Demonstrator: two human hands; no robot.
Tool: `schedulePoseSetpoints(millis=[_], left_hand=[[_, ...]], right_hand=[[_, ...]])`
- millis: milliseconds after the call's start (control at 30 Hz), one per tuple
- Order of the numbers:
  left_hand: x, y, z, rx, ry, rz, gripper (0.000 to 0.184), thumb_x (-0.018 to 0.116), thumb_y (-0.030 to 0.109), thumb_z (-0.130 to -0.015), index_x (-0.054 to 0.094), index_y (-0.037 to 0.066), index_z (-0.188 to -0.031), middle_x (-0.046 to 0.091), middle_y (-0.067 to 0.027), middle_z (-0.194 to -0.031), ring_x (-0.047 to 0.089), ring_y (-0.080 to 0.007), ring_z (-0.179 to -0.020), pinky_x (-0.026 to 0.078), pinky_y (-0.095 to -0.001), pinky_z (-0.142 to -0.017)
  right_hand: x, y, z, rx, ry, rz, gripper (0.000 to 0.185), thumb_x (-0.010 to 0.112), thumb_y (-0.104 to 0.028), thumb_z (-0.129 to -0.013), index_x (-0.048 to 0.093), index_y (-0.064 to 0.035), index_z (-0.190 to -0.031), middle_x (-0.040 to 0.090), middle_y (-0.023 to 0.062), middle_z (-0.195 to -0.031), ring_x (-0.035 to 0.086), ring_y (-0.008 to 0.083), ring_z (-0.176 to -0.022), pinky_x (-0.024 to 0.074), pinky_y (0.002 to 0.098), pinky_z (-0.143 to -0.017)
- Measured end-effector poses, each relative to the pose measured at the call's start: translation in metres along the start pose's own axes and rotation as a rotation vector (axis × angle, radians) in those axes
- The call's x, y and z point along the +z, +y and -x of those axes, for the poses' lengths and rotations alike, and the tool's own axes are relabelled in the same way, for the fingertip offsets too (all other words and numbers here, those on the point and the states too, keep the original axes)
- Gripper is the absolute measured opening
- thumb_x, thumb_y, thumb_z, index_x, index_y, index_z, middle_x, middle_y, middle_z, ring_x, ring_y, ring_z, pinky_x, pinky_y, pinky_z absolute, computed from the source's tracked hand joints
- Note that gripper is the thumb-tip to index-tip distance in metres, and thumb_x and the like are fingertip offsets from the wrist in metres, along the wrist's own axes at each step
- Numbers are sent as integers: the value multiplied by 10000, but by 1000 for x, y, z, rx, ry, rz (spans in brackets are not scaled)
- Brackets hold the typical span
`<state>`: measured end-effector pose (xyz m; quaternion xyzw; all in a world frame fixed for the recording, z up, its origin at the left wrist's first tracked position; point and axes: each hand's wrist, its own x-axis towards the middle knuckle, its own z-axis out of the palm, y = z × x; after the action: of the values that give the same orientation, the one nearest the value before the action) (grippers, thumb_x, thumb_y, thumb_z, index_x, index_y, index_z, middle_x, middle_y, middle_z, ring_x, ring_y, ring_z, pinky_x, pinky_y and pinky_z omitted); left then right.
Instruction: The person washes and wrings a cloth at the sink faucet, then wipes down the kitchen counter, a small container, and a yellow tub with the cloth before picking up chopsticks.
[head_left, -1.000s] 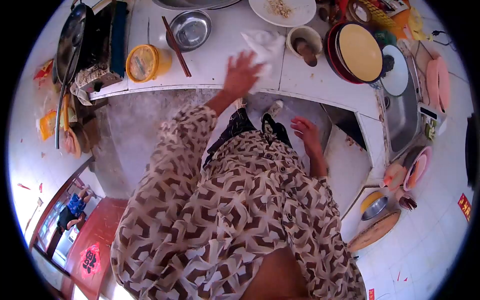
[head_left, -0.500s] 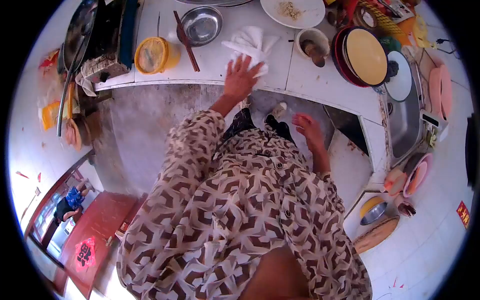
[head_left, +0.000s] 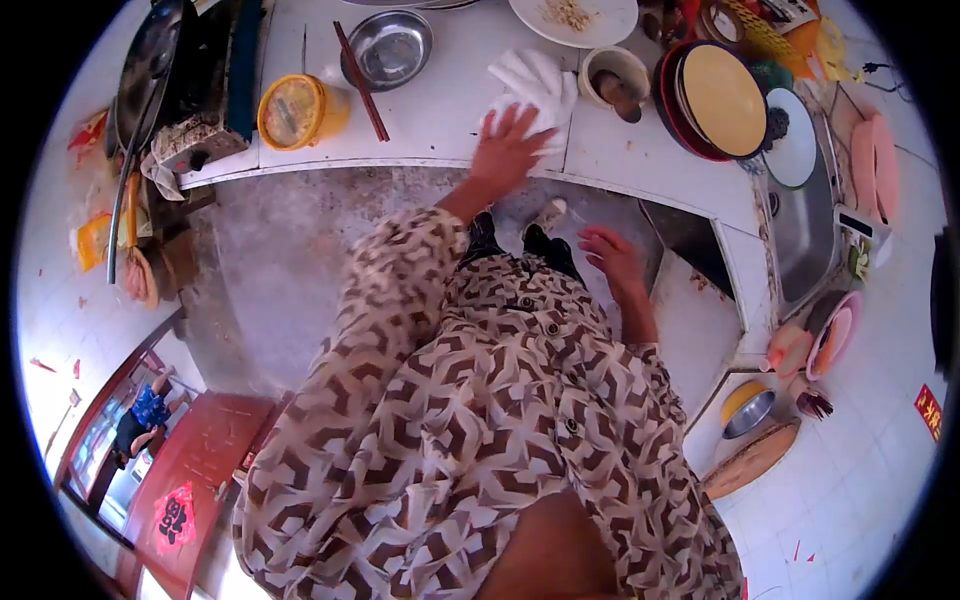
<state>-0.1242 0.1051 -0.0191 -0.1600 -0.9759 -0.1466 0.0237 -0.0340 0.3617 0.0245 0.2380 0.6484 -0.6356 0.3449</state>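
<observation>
My left hand [head_left: 502,158] lies flat, fingers spread, on a crumpled white cloth [head_left: 540,82] near the front edge of the white counter [head_left: 440,125]. It presses the cloth from above rather than gripping it. To the left of the cloth are brown chopsticks [head_left: 362,82], resting against a metal bowl [head_left: 398,48]. On its right stands a beige pot [head_left: 592,68] with a brown object in it. My right hand [head_left: 612,258] hangs below the counter's edge, holding nothing, its fingers stretched out.
A yellow tub [head_left: 300,112] and a stove [head_left: 210,135] stand to the left. Stacked plates [head_left: 725,100] are by the sink [head_left: 808,245] on the right. A plate with crumbs [head_left: 600,25] sits at the back. Another person [head_left: 142,420] is visible beyond a window at lower left.
My left hand has slid the white cloth to the right along the counter, closer to the beige pot. My right hand has hardly moved. The view has shifted slightly.
</observation>
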Motion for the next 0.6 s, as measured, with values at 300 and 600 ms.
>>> schedulePoseSetpoints(millis=[300,600], left_hand=[[2,-24,33,-434,142,-150,586,621,287,-815,416,346,-1362,317,-154,-1441,219,-393,-1359,173,-635,-1039],[-4,-16,-18,242,-72,-11,580,619,288,-819,414,352,-1357,242,-90,-1485,210,-324,-1376,188,-598,-1056]], right_hand=[[-10,-84,-42,-217,93,-337,365,543,-278,-922,519,-73,-1223,620,111,-1142,597,151,-987,442,280,-802],[-15,-141,-130,-101,-144,-713,368,568,-331,-878,445,-175,-1188,584,128,-1028,611,266,-960,442,336,-766]])
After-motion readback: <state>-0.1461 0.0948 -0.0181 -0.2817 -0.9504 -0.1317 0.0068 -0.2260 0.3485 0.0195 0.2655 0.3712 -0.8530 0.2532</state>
